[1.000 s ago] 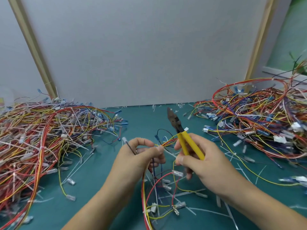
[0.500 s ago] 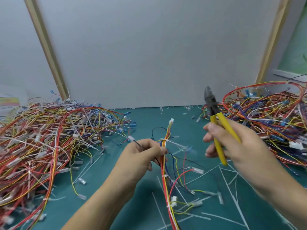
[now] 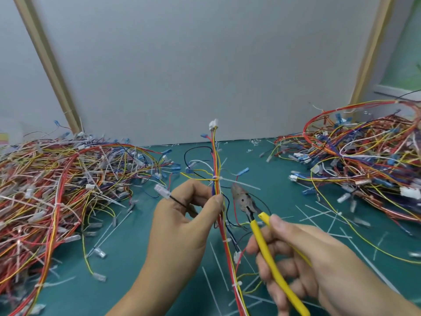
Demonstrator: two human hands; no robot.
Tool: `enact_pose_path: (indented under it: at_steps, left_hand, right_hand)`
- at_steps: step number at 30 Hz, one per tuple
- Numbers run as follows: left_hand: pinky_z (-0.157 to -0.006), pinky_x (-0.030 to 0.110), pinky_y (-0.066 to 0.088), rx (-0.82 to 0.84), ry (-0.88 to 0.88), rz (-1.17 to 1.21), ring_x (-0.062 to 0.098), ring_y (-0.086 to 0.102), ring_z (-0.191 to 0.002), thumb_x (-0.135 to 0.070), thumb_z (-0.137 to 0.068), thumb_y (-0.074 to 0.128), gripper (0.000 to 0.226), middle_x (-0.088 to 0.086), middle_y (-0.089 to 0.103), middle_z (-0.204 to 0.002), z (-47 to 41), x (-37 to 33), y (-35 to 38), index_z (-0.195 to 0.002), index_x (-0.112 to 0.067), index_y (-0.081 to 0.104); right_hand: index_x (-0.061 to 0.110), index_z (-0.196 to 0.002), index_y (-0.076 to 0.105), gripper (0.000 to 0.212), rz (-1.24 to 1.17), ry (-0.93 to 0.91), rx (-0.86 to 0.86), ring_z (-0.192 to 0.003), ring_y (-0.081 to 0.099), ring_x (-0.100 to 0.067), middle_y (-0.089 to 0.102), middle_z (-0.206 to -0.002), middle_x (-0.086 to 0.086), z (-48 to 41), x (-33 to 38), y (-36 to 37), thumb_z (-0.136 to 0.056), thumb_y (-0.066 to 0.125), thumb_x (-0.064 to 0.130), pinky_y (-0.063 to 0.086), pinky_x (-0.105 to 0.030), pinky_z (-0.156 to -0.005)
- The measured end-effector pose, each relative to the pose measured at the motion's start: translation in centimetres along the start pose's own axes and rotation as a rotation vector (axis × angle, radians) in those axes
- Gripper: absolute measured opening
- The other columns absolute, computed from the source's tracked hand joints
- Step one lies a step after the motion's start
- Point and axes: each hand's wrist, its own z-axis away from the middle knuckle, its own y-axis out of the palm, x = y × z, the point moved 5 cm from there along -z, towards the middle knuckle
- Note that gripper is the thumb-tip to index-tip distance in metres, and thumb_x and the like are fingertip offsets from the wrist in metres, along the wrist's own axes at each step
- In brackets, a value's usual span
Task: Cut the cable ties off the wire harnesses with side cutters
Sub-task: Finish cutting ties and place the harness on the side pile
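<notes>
Head view, nearest the camera: the right hand [image 3: 319,258] has its fingers curled round the yellow handles of the side cutters [image 3: 261,240]. The tool's dark metal head points up and to the left and sits just beside the wires, below the tie. Whether it touches them cannot be told.

To its left, the left hand [image 3: 182,229] pinches a wire harness [image 3: 218,165] between thumb and forefinger and holds it upright. The red, yellow and blue wires rise to a white connector [image 3: 213,124]. Below the grip they trail down across the teal counter [image 3: 262,169]. A white cable tie [image 3: 216,178] wraps the bundle just above the thumb, with its tail sticking out to the right. A thin black wire with a clear terminal [image 3: 161,189] crosses the back of the same hand.

White cut tie strips [image 3: 319,215] lie scattered on the counter around both hands. Further back, a tangled left pile [image 3: 57,190] of harnesses and a right pile [image 3: 364,160] flank the work spot, well apart. Behind everything a grey panel [image 3: 205,65] stands upright.
</notes>
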Motion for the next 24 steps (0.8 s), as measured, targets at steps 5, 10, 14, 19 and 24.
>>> enact_pose_path:
  at_steps: [5,10,14,19,24]
  left_hand:
    - [-0.068,0.034,0.044,-0.019,0.068,-0.106,0.015,0.059,-0.066,-0.027,-0.081,0.066,0.012,0.000,0.064,-0.064,0.2,-0.6,0.0,-0.072,-0.019,0.065]
    - [-0.066,0.030,0.043,-0.041,0.091,-0.148,0.012,0.056,-0.065,-0.027,-0.080,0.067,0.011,-0.004,0.063,-0.063,0.4,-0.9,0.1,-0.071,-0.021,0.064]
    - [-0.066,0.029,0.042,-0.039,0.104,-0.155,0.013,0.055,-0.066,-0.027,-0.080,0.067,0.012,-0.004,0.061,-0.063,0.6,-1.0,0.2,-0.070,-0.020,0.063]
    - [-0.068,0.034,0.042,-0.049,0.102,-0.136,0.014,0.054,-0.066,-0.027,-0.080,0.067,0.013,-0.004,0.062,-0.063,0.6,-1.0,0.2,-0.070,-0.018,0.064]
    - [-0.067,0.031,0.041,-0.038,0.111,-0.151,0.011,0.054,-0.065,-0.026,-0.080,0.067,0.013,-0.006,0.061,-0.063,0.7,-1.3,0.3,-0.069,-0.019,0.064]
  right_hand:
    - [0.012,-0.086,0.075,0.066,0.035,-0.071,-0.003,-0.049,0.060,-0.027,0.067,-0.072,-0.016,0.3,-0.1,0.0,-0.056,0.065,0.070,0.045,-0.027,-0.042]
    - [0.014,-0.087,0.075,0.066,0.045,-0.090,0.010,-0.053,0.061,-0.029,0.068,-0.075,-0.017,0.5,-0.2,0.2,-0.055,0.065,0.071,0.047,-0.029,-0.045]
    - [0.013,-0.086,0.075,0.066,0.034,-0.096,0.006,-0.051,0.060,-0.029,0.067,-0.074,-0.017,0.6,0.0,0.3,-0.054,0.066,0.070,0.047,-0.028,-0.044]
    - [0.012,-0.084,0.075,0.061,0.027,-0.079,-0.015,-0.051,0.059,-0.028,0.068,-0.073,-0.018,0.7,0.0,0.5,-0.060,0.065,0.068,0.045,-0.027,-0.043]
    - [0.013,-0.084,0.075,0.060,0.031,-0.089,-0.002,-0.051,0.059,-0.028,0.067,-0.071,-0.015,0.6,0.2,0.7,-0.065,0.061,0.068,0.046,-0.028,-0.043]
